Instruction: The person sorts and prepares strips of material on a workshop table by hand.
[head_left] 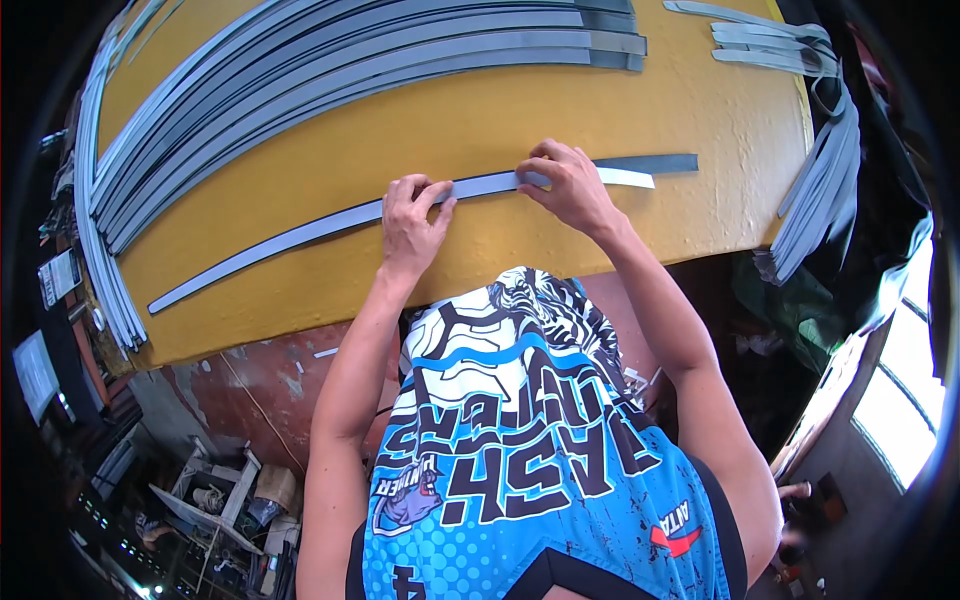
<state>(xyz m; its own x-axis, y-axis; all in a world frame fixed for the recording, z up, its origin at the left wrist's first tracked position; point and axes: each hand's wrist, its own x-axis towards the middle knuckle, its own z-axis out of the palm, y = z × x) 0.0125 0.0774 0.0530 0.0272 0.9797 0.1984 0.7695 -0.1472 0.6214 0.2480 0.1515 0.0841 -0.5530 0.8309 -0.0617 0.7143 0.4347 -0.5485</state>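
A long thin grey strip [300,232] lies along the yellow table [480,120], curving from the lower left to the right. My left hand [412,222] presses on the strip near its middle, fingers bent over its edge. My right hand [568,182] pinches the strip further right, where a lighter white layer [625,178] shows beside a darker grey end [655,163]. Both hands touch the same strip.
A large stack of similar grey strips [330,60] fans across the far left of the table and hangs over the left edge. More strips [820,170] droop off the right corner. Below the table's near edge lie a red floor and cluttered tools.
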